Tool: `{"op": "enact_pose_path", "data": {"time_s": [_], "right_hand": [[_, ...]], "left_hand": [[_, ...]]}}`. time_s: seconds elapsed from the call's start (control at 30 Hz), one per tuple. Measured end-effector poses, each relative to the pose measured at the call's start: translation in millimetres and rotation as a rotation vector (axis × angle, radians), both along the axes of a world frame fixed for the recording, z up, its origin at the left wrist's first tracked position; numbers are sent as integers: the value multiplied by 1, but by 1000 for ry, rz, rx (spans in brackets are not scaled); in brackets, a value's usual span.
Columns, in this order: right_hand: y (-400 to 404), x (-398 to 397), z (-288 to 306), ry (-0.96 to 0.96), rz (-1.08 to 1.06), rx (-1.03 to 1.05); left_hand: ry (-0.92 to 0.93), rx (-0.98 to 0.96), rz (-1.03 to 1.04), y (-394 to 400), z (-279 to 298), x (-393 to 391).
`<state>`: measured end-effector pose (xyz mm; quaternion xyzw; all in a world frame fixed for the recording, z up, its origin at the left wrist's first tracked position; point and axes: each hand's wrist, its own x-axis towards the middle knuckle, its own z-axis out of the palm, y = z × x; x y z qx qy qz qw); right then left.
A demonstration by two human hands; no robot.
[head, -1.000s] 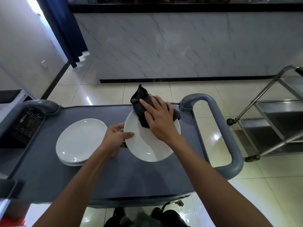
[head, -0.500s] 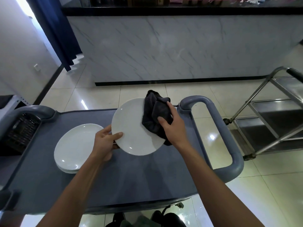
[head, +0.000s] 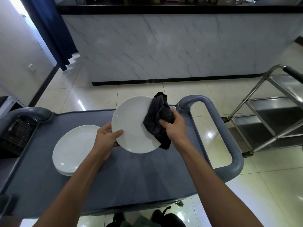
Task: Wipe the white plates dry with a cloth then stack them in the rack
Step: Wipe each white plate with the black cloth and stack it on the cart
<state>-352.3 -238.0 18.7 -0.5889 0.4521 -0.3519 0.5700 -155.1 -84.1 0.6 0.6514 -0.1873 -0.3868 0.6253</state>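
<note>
Item: white plate (head: pixel 131 125), held tilted above grey cart top (head: pixel 114 185). L hand (head: pixel 105 140) pinches its left rim; R hand (head: pixel 175 126) clutches black cloth (head: pixel 159 122) against right edge. Step: wiping, prob. rim. Next: finish drying, then rack (not identifiable in view). Plate stack (head: pixel 73 148) waits at left.

The held plate (head: pixel 131 125) is plain white, as is the stack of plates (head: pixel 73 148) lying on the cart. The cloth (head: pixel 158 122) is dark charcoal, almost black. The cart top (head: pixel 131 177) is slate blue-grey, with a cart handle (head: pixel 229 145) in a matching grey. The counter front (head: pixel 164 46) is white marble with thin grey veins. The curtain (head: pixel 52 30) is navy blue. The floor tiles (head: pixel 270 185) are glossy cream. The trolley (head: pixel 270 112) is silver steel.
</note>
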Motion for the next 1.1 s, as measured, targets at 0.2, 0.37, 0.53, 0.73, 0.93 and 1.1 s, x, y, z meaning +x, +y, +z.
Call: {"op": "enact_pose_path", "data": {"time_s": [0.2, 0.37, 0.53, 0.73, 0.93, 1.1], "right_hand": [[4, -1, 11, -27, -56, -148], [8, -9, 13, -92, -77, -261], [12, -18, 10, -185, -48, -398], [12, -21, 0, -212, 36, -496], [5, -30, -10, -119, 149, -516], [0, -38, -17, -2, 262, -688]], "left_hand": [[130, 87, 8, -5, 5, -12], [396, 238, -67, -5, 10, -8], [476, 401, -232, 3, 4, 1], [519, 409, -280, -6, 8, 4], [738, 221, -138, -8, 10, -6], [889, -53, 156, -17, 5, -15]]}}
